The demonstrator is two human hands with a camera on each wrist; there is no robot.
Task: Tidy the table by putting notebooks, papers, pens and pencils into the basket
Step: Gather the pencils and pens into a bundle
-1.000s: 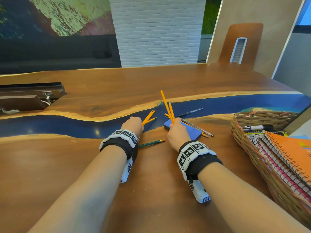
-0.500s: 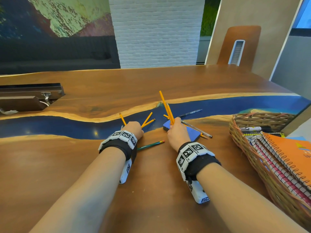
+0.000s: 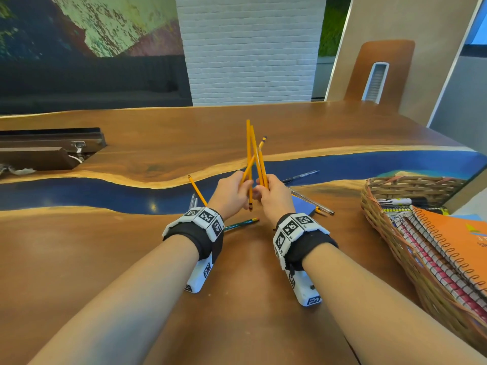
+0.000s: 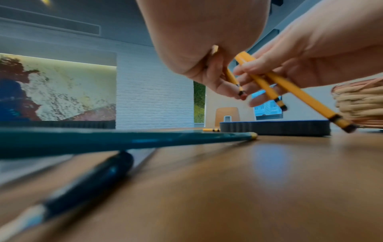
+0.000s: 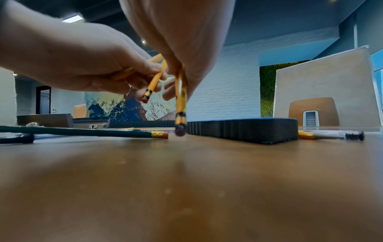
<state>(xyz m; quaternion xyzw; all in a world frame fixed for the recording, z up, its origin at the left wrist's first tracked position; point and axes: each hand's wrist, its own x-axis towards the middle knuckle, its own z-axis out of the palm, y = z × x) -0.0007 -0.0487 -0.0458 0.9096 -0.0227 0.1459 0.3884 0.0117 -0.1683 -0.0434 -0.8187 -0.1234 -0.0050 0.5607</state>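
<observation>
My left hand (image 3: 243, 184) and right hand (image 3: 262, 187) meet above the table, each gripping yellow pencils (image 3: 250, 154) that stand nearly upright and cross. One more yellow pencil (image 3: 196, 189) juts out to the left from under the left hand. In the left wrist view the left hand's fingers (image 4: 223, 86) pinch one pencil (image 4: 232, 78) while the right hand (image 4: 311, 49) holds two. Those pencils' eraser ends (image 5: 180, 129) touch the table in the right wrist view. A green pencil (image 3: 241, 223) lies just behind my wrists. The wicker basket (image 3: 382, 233) stands at the right.
A blue pad (image 3: 303, 205) lies under the right hand, with a clear pen (image 3: 313, 201) across it and a dark pen (image 3: 300, 176) beyond. Spiral notebooks (image 3: 461, 241) and a marker (image 3: 395, 201) fill the basket. A cable box (image 3: 50, 148) sits open at far left.
The left hand has picked yellow pencils up off the table and lifted them to the right. Both hands have risen and now meet, their pencils crossing.
</observation>
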